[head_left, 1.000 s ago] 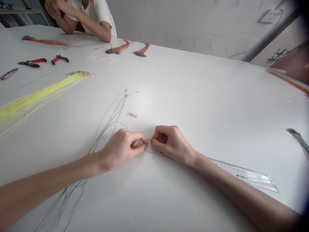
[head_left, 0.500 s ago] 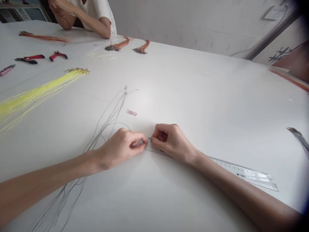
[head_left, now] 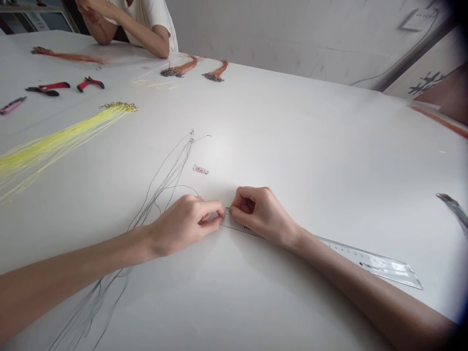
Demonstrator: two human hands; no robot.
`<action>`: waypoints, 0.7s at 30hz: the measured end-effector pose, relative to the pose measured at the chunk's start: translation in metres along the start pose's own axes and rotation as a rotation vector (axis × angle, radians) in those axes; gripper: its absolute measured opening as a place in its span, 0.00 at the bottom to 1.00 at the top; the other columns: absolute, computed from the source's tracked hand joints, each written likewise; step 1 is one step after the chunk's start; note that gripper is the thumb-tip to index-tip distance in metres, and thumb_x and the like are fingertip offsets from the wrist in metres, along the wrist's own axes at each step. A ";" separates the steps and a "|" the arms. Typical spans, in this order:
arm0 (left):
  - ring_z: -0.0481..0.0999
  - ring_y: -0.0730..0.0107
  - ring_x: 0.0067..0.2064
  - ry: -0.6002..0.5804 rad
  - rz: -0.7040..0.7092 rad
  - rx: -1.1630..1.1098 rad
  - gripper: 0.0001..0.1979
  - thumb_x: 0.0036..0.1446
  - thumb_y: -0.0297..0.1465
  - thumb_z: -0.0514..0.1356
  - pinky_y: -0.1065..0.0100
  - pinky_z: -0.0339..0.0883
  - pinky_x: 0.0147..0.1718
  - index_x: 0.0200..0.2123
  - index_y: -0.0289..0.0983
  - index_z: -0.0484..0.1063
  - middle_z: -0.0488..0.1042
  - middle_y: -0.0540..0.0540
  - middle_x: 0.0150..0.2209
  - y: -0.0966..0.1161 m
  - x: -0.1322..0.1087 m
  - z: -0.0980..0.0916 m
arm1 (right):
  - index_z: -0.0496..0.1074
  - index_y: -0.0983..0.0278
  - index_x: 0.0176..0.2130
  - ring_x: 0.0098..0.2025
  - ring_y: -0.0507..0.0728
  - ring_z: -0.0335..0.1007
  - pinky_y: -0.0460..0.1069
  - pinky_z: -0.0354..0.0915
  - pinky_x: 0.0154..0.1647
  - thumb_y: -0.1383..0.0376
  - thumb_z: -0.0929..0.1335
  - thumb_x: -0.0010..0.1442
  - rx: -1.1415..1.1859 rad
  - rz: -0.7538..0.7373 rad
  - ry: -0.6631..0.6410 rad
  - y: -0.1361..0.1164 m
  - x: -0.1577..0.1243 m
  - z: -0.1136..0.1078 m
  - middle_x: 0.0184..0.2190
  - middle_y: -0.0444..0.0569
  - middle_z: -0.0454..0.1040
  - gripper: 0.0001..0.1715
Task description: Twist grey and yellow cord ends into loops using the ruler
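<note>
My left hand point(head_left: 190, 222) is closed in a pinch, thumb and forefinger together over the left end of a clear ruler point(head_left: 389, 270). A thin grey cord point(head_left: 181, 185) runs behind that hand to its fingertips. My right hand point(head_left: 261, 212) pinches a tiny hook-like metal piece point(head_left: 227, 209) just beside the left fingertips, above the ruler. The right hand and forearm hide much of the ruler. Left of the hands lies a loose bundle of grey cords point(head_left: 146, 207) with small metal ends, passing under my left forearm. Beyond the hands is a small red-and-white wrapper point(head_left: 201, 169).
Yellow cords point(head_left: 73, 131) with metal ends lie at left. Pliers with red handles point(head_left: 90, 84), black-and-red cutters point(head_left: 47, 88) and a pink tool point(head_left: 12, 106) sit behind. Orange-brown bundles point(head_left: 215, 71) lie at the far edge, near a seated person point(head_left: 146, 29).
Both hands keep their pinch over the ruler's end, nearly still. A little more of the metal piece shows between the fingertips. The whole view has shifted slightly.
</note>
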State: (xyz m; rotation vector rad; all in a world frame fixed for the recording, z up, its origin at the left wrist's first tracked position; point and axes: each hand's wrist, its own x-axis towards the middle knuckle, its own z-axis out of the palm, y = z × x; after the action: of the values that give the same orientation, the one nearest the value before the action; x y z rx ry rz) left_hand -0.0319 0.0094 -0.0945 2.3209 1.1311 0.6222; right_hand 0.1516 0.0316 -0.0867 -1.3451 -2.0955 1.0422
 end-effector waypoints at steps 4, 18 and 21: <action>0.50 0.80 0.19 0.080 -0.012 0.011 0.06 0.53 0.24 0.54 0.77 0.49 0.18 0.26 0.37 0.68 0.48 0.57 0.17 0.002 0.001 -0.001 | 0.59 0.65 0.19 0.20 0.46 0.47 0.43 0.47 0.19 0.72 0.63 0.46 0.089 0.027 -0.003 0.000 0.000 -0.002 0.15 0.38 0.54 0.08; 0.69 0.78 0.27 0.506 0.351 0.231 0.07 0.53 0.21 0.58 0.74 0.68 0.27 0.36 0.35 0.66 0.70 0.52 0.27 0.004 -0.001 0.004 | 0.63 0.66 0.22 0.19 0.45 0.48 0.43 0.46 0.18 0.67 0.65 0.53 0.617 0.158 -0.239 -0.010 -0.004 -0.011 0.16 0.38 0.56 0.10; 0.70 0.77 0.27 0.516 0.435 0.227 0.07 0.53 0.19 0.58 0.75 0.67 0.25 0.33 0.35 0.66 0.70 0.52 0.25 0.005 -0.001 0.002 | 0.62 0.66 0.21 0.19 0.45 0.51 0.42 0.48 0.17 0.66 0.66 0.53 0.778 0.228 -0.335 -0.007 -0.002 -0.011 0.17 0.39 0.59 0.11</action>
State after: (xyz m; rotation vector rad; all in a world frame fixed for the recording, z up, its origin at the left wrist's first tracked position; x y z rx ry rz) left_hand -0.0282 0.0056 -0.0932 2.7155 0.9324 1.3787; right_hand 0.1561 0.0323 -0.0738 -1.0528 -1.4556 2.0209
